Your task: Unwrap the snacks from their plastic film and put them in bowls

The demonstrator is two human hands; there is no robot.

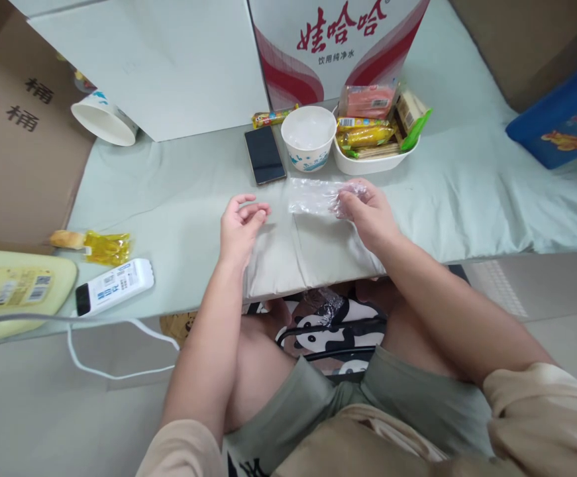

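Observation:
My right hand (367, 211) pinches a clear, crinkled plastic wrapper (312, 197) that stretches out to the left above the cloth. Across from the wrapper's free end, my left hand (241, 228) is raised with its fingers loosely curled and apart, and nothing shows in it. Just beyond the hands stands a white paper cup (309, 159) with blue print. A black phone (265, 155) lies to the left of the cup. On the cup's right, a white oval basket (375, 164) holds several packaged snacks (366, 136).
A red-and-white carton (340, 56) and a white panel (154, 66) border the back. Another paper cup (104, 120) lies tipped at left. Nearer are a yellow wrapper (108, 248), a white power bank (119, 286) with a cable and a yellow bottle (14, 288). A blue container (564, 112) stands right.

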